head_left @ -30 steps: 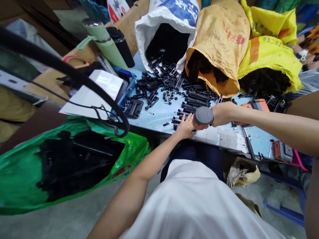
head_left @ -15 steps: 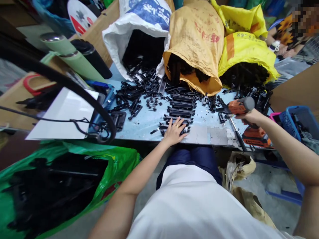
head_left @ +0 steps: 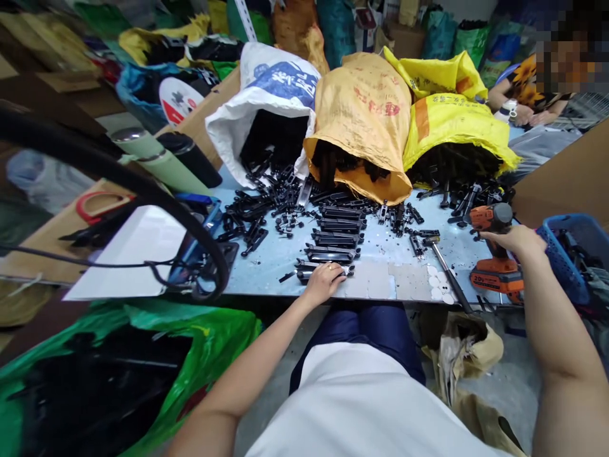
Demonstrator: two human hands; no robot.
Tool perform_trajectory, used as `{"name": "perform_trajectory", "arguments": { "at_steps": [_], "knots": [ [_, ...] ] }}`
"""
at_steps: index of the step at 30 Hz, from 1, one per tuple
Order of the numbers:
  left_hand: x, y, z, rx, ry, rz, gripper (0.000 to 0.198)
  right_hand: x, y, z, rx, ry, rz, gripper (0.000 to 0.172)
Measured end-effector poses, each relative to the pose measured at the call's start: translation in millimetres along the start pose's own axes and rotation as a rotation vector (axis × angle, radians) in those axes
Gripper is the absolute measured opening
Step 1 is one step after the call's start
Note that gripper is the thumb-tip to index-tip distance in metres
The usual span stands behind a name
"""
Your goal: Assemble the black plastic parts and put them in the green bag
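Note:
My left hand (head_left: 325,282) rests at the table's near edge, its fingers curled over the right end of the nearest black bar-shaped part (head_left: 308,274). Beyond it, several similar black bars (head_left: 333,238) lie side by side in a column. My right hand (head_left: 516,244) is closed around the upper handle of an orange and black cordless drill (head_left: 495,219), which is upright with its battery (head_left: 497,275) low at the table's right side. A hammer (head_left: 447,273) lies to the left of the drill, near small black parts (head_left: 421,244).
White (head_left: 257,63), orange-tan (head_left: 361,95) and yellow sacks (head_left: 461,127) spill black parts at the back. A blue basket (head_left: 566,260) stands right; a green bag (head_left: 214,324) is below left. A black cable (head_left: 118,168) arches across the left. Another person's hands (head_left: 530,116) are far right.
My left hand has gone from spread flat across the bars to curled on the nearest one. My right hand and the drill have shifted right, away from the hammer. The view has tilted up.

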State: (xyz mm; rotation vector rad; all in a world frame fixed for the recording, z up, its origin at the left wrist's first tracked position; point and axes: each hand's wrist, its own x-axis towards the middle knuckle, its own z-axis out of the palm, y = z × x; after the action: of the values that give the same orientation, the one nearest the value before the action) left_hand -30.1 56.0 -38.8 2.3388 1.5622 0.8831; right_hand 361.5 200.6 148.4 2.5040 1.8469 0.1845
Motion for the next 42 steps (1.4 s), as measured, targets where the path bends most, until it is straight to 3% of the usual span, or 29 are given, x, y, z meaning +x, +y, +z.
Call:
{"name": "perform_trajectory", "arguments": {
  "at_steps": [2, 4, 6, 10, 12, 14, 17, 19, 22, 26, 30, 35, 39, 42],
  "knots": [
    [2.1, -3.8, 0.3, -0.025, -0.022, 0.012, 0.023, -11.5, -9.6, -15.4, -0.06, 0.025, 0.132, 0.045],
    [3.8, -5.7, 1.0, -0.05, -0.026, 0.004, 0.023, -25.0, -34.3, -20.4, 0.022, 0.143, 0.041, 0.04],
    [5.0, -3.3, 0.1, -0.069, -0.034, -0.022, 0.021, -38.3, -75.4, -11.2, 0.164, 0.195, -0.233, 0.033],
    [2.2, 18.8, -9.9, -0.106, 0.032, -0.183, 0.021, -59.2, -186.8, 34.7, 0.293, 0.032, -0.868, 0.027],
    [-2.9, 35.7, -16.0, -0.221, 0.115, -0.318, 0.025, -64.5, -239.4, 55.9, 0.213, -0.075, -1.029, 0.03],
    [-9.8, 51.1, -20.4, -0.45, 0.159, -0.514, 0.024, -64.3, -279.0, 68.5, 0.138, -0.137, -1.078, 0.034],
    [-20.3, 63.9, -24.9, -0.919, 0.149, -0.93, 0.024, -53.1, -309.3, 70.4, 0.109, -0.169, -1.109, 0.037],
    [-24.9, 64.9, -27.8, -1.252, 0.145, -1.183, 0.024, -40.2, -314.8, 63.6, 0.102, -0.188, -1.155, 0.039],
    [-22.7, 59.7, -30.7, -1.612, 0.217, -1.39, 0.024, -21.0, -315.2, 52.0, 0.118, -0.328, -1.223, 0.045],
    [0.4, 51.8, -28.1, -1.672, 0.489, -1.504, 0.021, -14.9, -318.8, 56.4, 0.288, -0.706, -1.145, 0.072],
    [22.2, 51.1, -22.7, -1.732, 0.639, -1.454, 0.017, -31.7, -319.9, 77.6, 0.504, -0.81, -0.956, 0.072],
    [19.3, 62.4, -14.7, -1.777, 0.884, -1.291, 0.025, -50.9, -296.8, 86.3, 0.552, -0.88, -0.863, 0.053],
    [16.8, 67.4, -9.6, -1.924, 0.883, -1.091, 0.036, -62.3, -272.9, 82.0, 0.64, -0.962, -0.857, 0.047],
    [19.0, 66.0, -10.6, -2.04, 0.842, -1.02, 0.034, -72.8, -265.4, 75.1, 0.727, -1.031, -0.854, 0.053]
  ]
}}
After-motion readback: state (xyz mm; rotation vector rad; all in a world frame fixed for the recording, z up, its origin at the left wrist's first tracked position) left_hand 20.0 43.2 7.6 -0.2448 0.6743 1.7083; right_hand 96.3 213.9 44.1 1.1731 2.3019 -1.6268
